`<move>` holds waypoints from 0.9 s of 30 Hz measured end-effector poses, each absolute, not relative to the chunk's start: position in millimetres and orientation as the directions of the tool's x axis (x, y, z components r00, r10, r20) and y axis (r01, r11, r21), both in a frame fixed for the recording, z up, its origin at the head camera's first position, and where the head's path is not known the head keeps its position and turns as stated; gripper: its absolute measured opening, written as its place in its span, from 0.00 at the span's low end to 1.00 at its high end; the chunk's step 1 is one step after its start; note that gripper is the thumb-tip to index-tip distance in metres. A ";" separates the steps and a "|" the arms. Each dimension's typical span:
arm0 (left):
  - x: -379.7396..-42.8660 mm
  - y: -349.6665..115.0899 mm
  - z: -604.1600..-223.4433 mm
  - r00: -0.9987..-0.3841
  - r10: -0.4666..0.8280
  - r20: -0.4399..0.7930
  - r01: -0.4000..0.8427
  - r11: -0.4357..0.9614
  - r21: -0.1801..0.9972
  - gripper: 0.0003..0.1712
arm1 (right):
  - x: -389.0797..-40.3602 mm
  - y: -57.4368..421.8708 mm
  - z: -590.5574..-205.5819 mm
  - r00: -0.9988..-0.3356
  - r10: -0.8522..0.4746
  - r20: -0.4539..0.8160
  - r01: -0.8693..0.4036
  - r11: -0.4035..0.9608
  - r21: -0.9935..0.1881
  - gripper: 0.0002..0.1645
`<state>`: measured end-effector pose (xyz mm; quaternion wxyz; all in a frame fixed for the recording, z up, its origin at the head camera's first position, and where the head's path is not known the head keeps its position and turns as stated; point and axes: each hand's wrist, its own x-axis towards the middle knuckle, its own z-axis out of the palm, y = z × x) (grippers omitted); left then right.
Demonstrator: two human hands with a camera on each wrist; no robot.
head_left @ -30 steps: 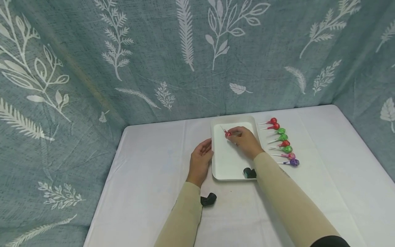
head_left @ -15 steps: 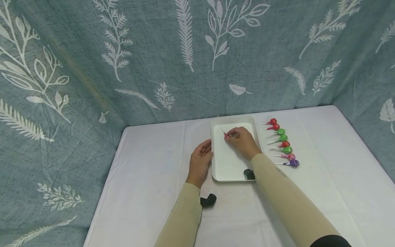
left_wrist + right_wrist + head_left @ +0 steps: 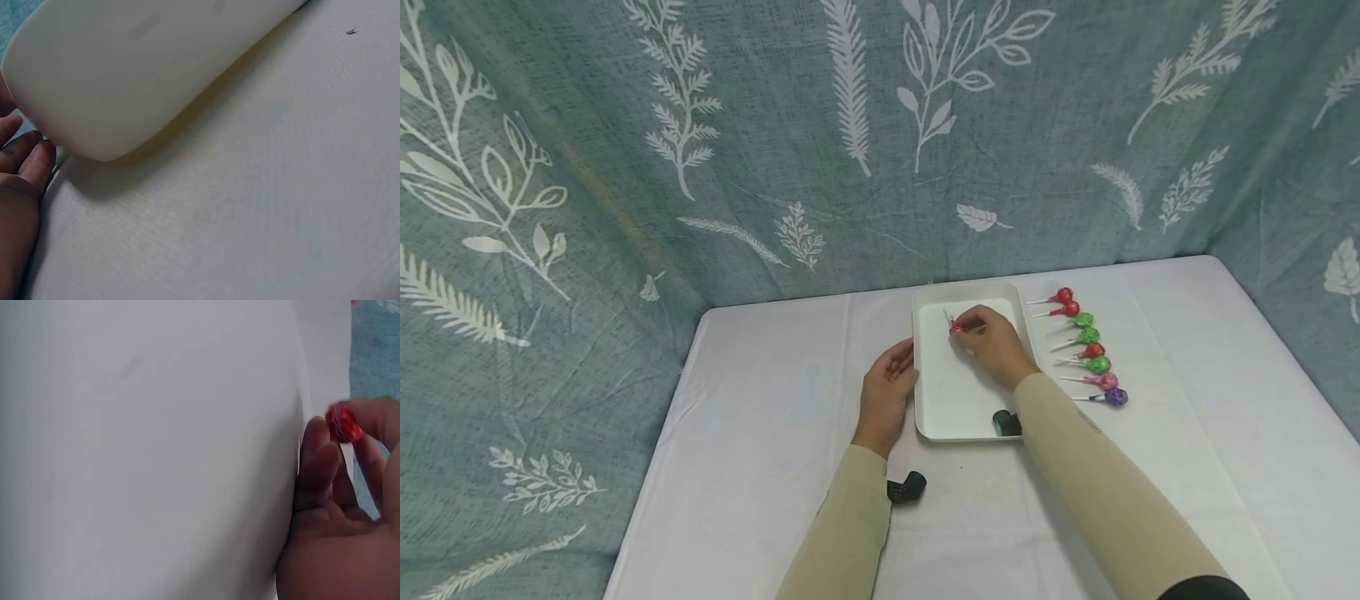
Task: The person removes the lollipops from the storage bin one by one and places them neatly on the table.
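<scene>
A white rectangular tray point(image 3: 958, 392) lies on the white cloth in the head view. Over its upper part, my right hand point(image 3: 996, 342) pinches a red-wrapped lollipop point(image 3: 956, 328) by thumb and fingertips, its stick pointing up and away. The red wrapped head of that lollipop point(image 3: 342, 422) also shows at the fingertips in the right wrist view. My left hand point(image 3: 887, 396) rests beside the tray's left edge, fingertips right at its side wall. In the left wrist view, the left fingers point(image 3: 39, 159) sit against the tray's rounded corner point(image 3: 94, 140).
Right of the tray, several lollipops lie in a column, from red ones point(image 3: 1070, 308) through green ones point(image 3: 1087, 335) to a purple one point(image 3: 1116, 397) nearest me. Black wrist cameras point(image 3: 907, 487) sit at both forearms. A blue-green leaf-print curtain point(image 3: 880, 217) hangs behind the table.
My right hand has shifted only slightly over the tray, and the lollipop's stick has turned to point more upright. The left hand and the tray have stayed in place.
</scene>
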<state>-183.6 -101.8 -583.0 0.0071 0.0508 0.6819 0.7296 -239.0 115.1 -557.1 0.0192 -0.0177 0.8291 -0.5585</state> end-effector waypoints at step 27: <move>-184.1 -100.0 -582.9 -0.997 0.059 0.058 0.054 -0.074 0.996 0.27 | -234.6 119.1 -534.4 -1.000 -0.013 -0.001 0.001 0.062 -0.998 0.15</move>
